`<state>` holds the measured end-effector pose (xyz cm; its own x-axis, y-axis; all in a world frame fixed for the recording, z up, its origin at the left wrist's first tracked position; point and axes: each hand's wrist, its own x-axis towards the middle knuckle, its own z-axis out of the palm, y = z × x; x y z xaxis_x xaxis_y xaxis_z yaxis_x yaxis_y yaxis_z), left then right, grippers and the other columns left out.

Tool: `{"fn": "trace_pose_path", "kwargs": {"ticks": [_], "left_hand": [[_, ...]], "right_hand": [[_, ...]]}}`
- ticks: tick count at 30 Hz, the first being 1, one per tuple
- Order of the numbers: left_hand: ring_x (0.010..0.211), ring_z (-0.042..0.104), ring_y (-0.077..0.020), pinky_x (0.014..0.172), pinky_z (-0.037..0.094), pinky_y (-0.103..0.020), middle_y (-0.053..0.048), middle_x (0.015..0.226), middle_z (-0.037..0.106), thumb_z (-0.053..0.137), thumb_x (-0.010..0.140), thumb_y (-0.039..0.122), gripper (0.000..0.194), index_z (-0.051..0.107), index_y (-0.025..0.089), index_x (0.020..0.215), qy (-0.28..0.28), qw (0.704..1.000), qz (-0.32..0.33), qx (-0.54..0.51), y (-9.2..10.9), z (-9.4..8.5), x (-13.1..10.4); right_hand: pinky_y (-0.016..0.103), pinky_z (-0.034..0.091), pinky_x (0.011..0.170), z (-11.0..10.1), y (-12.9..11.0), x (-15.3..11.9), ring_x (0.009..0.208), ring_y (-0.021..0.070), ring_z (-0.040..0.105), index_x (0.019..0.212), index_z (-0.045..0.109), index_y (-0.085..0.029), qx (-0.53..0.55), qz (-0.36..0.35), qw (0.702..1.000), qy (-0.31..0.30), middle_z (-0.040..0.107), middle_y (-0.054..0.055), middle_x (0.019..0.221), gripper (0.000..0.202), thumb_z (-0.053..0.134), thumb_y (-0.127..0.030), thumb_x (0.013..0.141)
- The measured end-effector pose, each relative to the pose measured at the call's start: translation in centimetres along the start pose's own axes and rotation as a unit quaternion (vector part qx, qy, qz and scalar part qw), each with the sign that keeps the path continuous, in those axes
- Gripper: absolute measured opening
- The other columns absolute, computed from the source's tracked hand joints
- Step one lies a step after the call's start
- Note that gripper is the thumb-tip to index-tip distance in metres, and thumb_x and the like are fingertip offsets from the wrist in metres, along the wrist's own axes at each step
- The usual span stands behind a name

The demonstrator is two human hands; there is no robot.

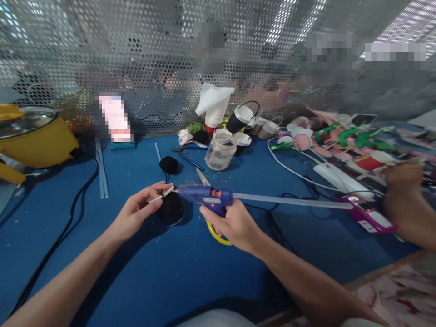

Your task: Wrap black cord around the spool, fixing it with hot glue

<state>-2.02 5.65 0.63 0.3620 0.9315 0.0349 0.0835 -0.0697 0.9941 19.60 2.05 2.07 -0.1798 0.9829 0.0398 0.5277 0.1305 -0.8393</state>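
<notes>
My left hand pinches the white rim of a small cup wrapped in black yarn, tilted just above the blue table. From the right, my right hand grips a blue hot glue gun, its red light lit and its nozzle at the cup's rim. A long clear glue stick sticks out of the gun's back. Beneath the gun lie scissors with a yellow handle, partly hidden by my right hand. A ball of black yarn rests just behind the cup.
A clear jar, pliers and several small cups stand or lie toward the mesh screen. At left are a yellow pot and a black cord. A purple power strip lies right, near another person's arm.
</notes>
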Motion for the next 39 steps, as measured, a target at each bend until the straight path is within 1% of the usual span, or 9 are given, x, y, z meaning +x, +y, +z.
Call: {"fn": "trace_pose_path", "kwargs": {"ticks": [5, 10, 15, 21, 25, 31, 33, 36, 39], "left_hand": [[0.125, 0.028, -0.0246, 0.102, 0.021, -0.045, -0.009, 0.119, 0.055, 0.054, 0.075, 0.032, 0.019, 0.049, 0.019, 0.062, 0.002, 1.0, 0.0, 0.016, 0.04, -0.09, 0.01], [0.124, 0.031, -0.0244, 0.101, 0.022, -0.046, -0.009, 0.118, 0.055, 0.053, 0.075, 0.031, 0.017, 0.05, 0.019, 0.063, 0.001, 1.0, 0.007, 0.016, -0.01, -0.12, 0.04], [0.125, 0.029, -0.0247, 0.101, 0.022, -0.047, -0.009, 0.119, 0.054, 0.053, 0.075, 0.032, 0.019, 0.05, 0.019, 0.062, 0.002, 1.0, 0.006, 0.025, -0.02, -0.11, 0.01], [0.125, 0.029, -0.0244, 0.102, 0.02, -0.047, -0.008, 0.118, 0.055, 0.053, 0.076, 0.029, 0.017, 0.05, 0.019, 0.062, 0.0, 1.0, 0.016, 0.012, -0.08, -0.16, 0.0], [0.125, 0.03, -0.0247, 0.102, 0.02, -0.048, -0.008, 0.117, 0.056, 0.053, 0.075, 0.03, 0.018, 0.049, 0.02, 0.061, 0.002, 1.0, 0.016, 0.02, -0.11, -0.19, 0.07], [0.124, 0.031, -0.0252, 0.102, 0.021, -0.048, -0.007, 0.117, 0.056, 0.053, 0.074, 0.032, 0.018, 0.05, 0.02, 0.061, 0.003, 1.0, 0.016, 0.024, -0.15, -0.18, 0.06], [0.124, 0.031, -0.0257, 0.102, 0.021, -0.049, -0.007, 0.116, 0.057, 0.054, 0.074, 0.032, 0.018, 0.05, 0.02, 0.06, 0.005, 1.0, 0.016, 0.021, -0.09, -0.15, 0.05], [0.124, 0.03, -0.0263, 0.101, 0.02, -0.05, -0.008, 0.116, 0.057, 0.054, 0.074, 0.031, 0.018, 0.049, 0.02, 0.06, 0.005, 1.0, 0.015, 0.019, 0.01, -0.09, 0.07], [0.125, 0.029, -0.0251, 0.102, 0.019, -0.048, -0.007, 0.116, 0.056, 0.054, 0.075, 0.03, 0.018, 0.049, 0.02, 0.06, 0.002, 1.0, 0.015, 0.019, 0.02, -0.09, 0.06]], "right_hand": [[0.021, 0.04, 0.04, -0.19, -0.1, 0.25, 0.033, 0.0093, 0.044, 0.051, 0.044, -0.019, 0.016, 0.025, 1.0, 0.0, 0.042, -0.005, 0.034, 0.027, 0.048, -0.034, 0.073], [0.02, 0.038, 0.037, -0.13, -0.18, 0.13, 0.032, 0.009, 0.044, 0.054, 0.046, -0.018, 0.061, 0.06, 0.996, -0.03, 0.043, -0.005, 0.036, 0.026, 0.048, -0.036, 0.072], [0.022, 0.041, 0.043, -0.25, -0.15, 0.36, 0.033, 0.0094, 0.045, 0.048, 0.043, -0.019, 0.01, 0.042, 0.999, 0.001, 0.042, -0.004, 0.033, 0.03, 0.048, -0.035, 0.073], [0.022, 0.041, 0.041, -0.29, -0.31, 0.23, 0.033, 0.0098, 0.045, 0.052, 0.046, -0.018, 0.05, 0.067, 0.996, -0.035, 0.043, -0.004, 0.036, 0.028, 0.047, -0.038, 0.073], [0.022, 0.041, 0.041, -0.25, -0.21, 0.21, 0.033, 0.0099, 0.045, 0.049, 0.044, -0.019, 0.029, 0.064, 0.997, -0.015, 0.043, -0.004, 0.035, 0.03, 0.048, -0.037, 0.073], [0.021, 0.04, 0.038, -0.24, -0.24, 0.1, 0.033, 0.0102, 0.046, 0.062, 0.051, -0.017, 0.062, 0.066, 0.995, -0.037, 0.044, -0.005, 0.037, 0.023, 0.048, -0.038, 0.072], [0.022, 0.04, 0.04, -0.31, -0.26, 0.22, 0.033, 0.0102, 0.046, 0.058, 0.05, -0.017, 0.046, 0.061, 0.997, -0.029, 0.044, -0.005, 0.036, 0.024, 0.048, -0.037, 0.073], [0.022, 0.041, 0.043, -0.38, -0.22, 0.5, 0.033, 0.0098, 0.045, 0.048, 0.042, -0.019, 0.022, 0.05, 0.998, -0.02, 0.042, -0.004, 0.034, 0.031, 0.047, -0.035, 0.074], [0.022, 0.041, 0.042, -0.33, -0.26, 0.57, 0.032, 0.0097, 0.045, 0.045, 0.04, -0.019, 0.026, 0.064, 0.997, -0.019, 0.042, -0.004, 0.033, 0.033, 0.047, -0.034, 0.073]]}}
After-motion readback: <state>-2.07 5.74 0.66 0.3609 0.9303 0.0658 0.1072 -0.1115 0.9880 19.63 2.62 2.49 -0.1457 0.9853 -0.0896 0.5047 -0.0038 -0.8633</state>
